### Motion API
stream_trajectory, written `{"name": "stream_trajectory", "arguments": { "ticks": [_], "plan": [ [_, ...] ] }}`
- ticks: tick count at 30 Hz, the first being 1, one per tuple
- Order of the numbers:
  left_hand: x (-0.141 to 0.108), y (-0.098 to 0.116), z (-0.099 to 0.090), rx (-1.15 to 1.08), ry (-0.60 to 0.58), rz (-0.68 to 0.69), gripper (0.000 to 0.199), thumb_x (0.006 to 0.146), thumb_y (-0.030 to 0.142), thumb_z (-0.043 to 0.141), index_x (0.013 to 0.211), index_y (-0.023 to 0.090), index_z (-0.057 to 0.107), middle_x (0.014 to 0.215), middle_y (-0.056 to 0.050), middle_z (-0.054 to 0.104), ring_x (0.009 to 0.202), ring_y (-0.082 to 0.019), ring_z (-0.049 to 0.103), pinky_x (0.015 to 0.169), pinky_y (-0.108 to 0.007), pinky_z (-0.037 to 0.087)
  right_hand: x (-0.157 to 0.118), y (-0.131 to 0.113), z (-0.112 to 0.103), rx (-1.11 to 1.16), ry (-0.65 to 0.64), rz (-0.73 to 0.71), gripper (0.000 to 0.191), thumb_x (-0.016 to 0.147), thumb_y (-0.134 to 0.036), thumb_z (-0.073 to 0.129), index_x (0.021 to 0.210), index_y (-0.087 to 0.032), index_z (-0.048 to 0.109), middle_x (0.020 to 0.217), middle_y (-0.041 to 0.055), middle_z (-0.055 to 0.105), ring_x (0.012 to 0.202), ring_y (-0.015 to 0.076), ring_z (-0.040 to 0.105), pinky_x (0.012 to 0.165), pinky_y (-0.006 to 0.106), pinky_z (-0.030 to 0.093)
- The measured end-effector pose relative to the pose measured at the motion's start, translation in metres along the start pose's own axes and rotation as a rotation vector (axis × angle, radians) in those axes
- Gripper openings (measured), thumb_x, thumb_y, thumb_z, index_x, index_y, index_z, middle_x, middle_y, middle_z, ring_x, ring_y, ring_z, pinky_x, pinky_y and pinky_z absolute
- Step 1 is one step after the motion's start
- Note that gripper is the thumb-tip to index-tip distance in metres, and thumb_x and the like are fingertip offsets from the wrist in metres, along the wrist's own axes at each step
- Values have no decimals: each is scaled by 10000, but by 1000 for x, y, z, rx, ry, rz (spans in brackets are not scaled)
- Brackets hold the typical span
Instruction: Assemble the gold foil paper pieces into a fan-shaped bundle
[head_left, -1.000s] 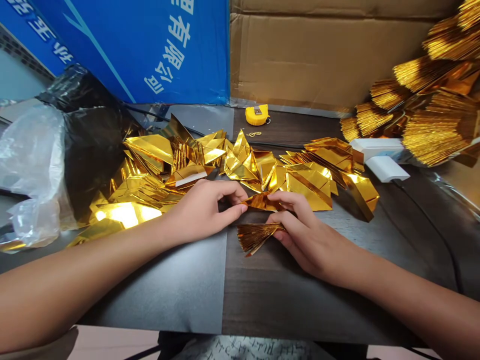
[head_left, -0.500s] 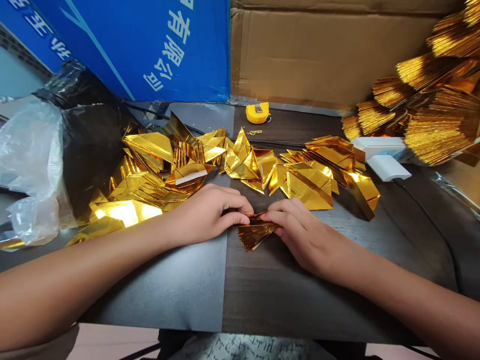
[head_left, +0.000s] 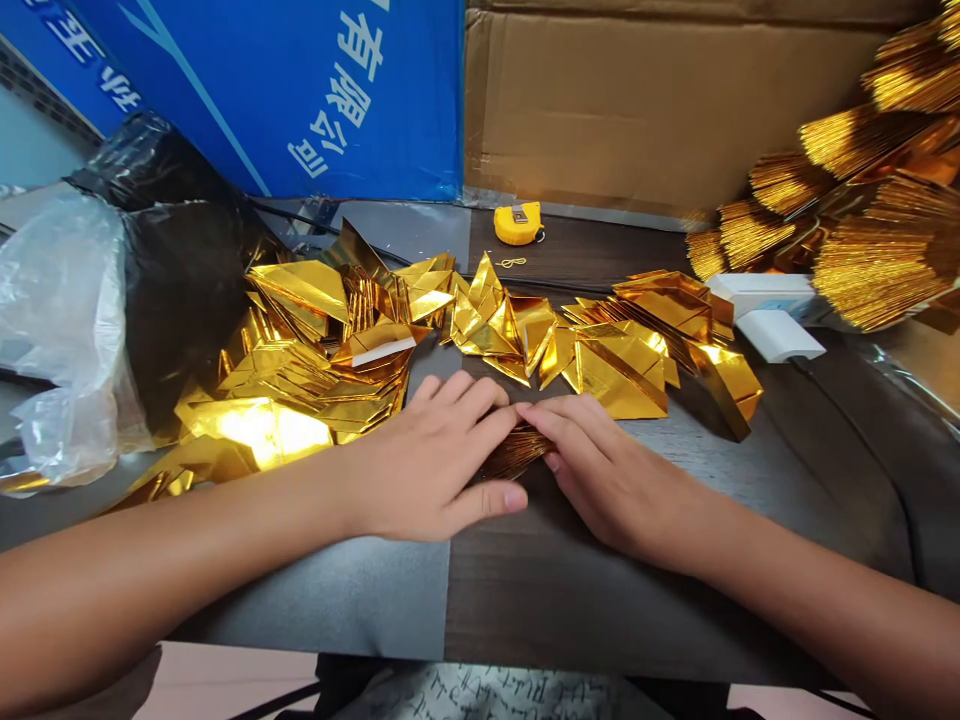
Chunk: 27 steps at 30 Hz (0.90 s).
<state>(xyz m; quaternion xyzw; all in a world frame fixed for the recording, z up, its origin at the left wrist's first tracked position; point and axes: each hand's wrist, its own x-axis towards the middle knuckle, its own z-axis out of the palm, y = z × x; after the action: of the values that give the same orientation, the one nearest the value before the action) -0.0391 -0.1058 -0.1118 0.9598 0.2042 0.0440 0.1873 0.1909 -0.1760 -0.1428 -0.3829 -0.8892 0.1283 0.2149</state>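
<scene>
A small fan of pleated gold foil paper [head_left: 517, 452] lies on the dark table between my hands, partly covered by both. Across its left side my left hand [head_left: 442, 455] rests palm down, thumb and fingers spread. My right hand [head_left: 600, 470] grips the fan's right edge between thumb and fingers, and its fingertips meet the left fingers. Just beyond my hands lie several folded gold foil pieces [head_left: 619, 370], and a larger heap of them [head_left: 300, 380] sits to the left.
A yellow tape measure [head_left: 517, 223] stands near the cardboard box [head_left: 600, 110]. The blue box [head_left: 360, 110] is behind, a black plastic bag [head_left: 195, 300] at left. Stacked pleated gold fans [head_left: 877, 250] rise at right beside a white adapter [head_left: 780, 335] with a cable.
My left hand has let go of its pinch on the fan and spread flat over it, thumb outward. The right hand keeps its hold nearly in place.
</scene>
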Motion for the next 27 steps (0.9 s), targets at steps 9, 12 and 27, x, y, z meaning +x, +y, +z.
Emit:
{"name": "stream_trajectory", "arguments": {
  "ticks": [9, 12, 27],
  "plan": [
    [-3, 14, 21, 200, 119, -86, 957, 950, 757, 240, 1490, -22, 369, 1343, -254, 519, 1209, -364, 458, 990, -512, 384, -2, 0, 5, 3, -45, 35, 646, 975, -75, 406, 1591, -111, 213, 1334, 202, 532, 1185, 320, 514, 995, 564, 518],
    [-3, 14, 24, 202, 140, -58, 979, 934, 778, 257, 1469, -30, 396, 1393, -268, 494, 1286, -381, 427, 1051, -525, 361, 0, 0, 6, -22, -44, 16, 629, 958, -53, 407, 1566, -67, 248, 1351, 219, 515, 1204, 328, 492, 1004, 555, 515],
    [27, 7, -48, 4, 205, -158, 349, 1031, 286, 359, 1226, 161, 620, 1132, -101, 611, 1077, -217, 569, 974, -387, 479, 9, -2, -1, 186, 75, 30, 424, 933, 19, 390, 1321, -95, 514, 1065, 142, 596, 996, 253, 537, 846, 437, 564]
  ]
}}
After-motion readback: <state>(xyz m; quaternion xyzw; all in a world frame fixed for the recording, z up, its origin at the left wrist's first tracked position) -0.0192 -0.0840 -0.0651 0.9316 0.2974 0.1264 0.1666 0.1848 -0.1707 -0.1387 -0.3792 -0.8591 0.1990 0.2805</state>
